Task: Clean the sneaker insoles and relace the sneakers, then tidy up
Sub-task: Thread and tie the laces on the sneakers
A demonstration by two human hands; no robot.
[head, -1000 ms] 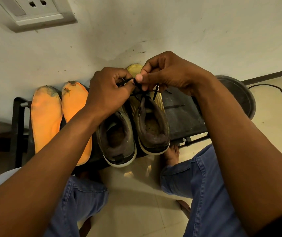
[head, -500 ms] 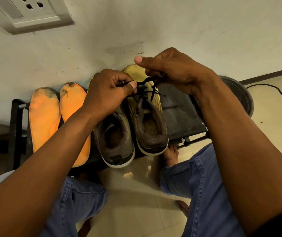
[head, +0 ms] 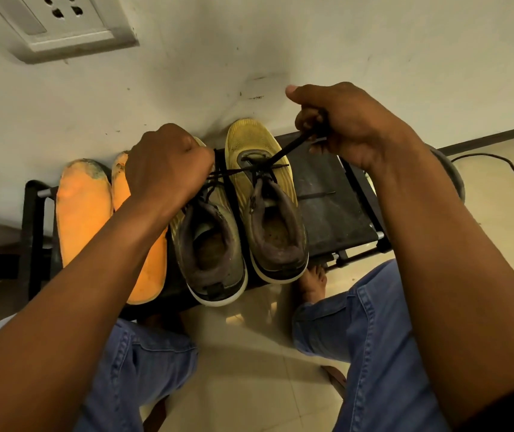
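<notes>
Black lace (head: pixel 293 147) on the right sneaker (head: pixel 265 194), which stands on the stool (head: pixel 336 194), is now stretched, because the left hand (head: pixel 168 168) and right hand (head: pixel 343 126), each gripping one end, have moved apart, so I judge the crossing is being tightened.

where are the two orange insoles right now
In the head view, the two orange foam insoles lie side by side at the left end of the black stool, beside the yellow sneakers.
</notes>
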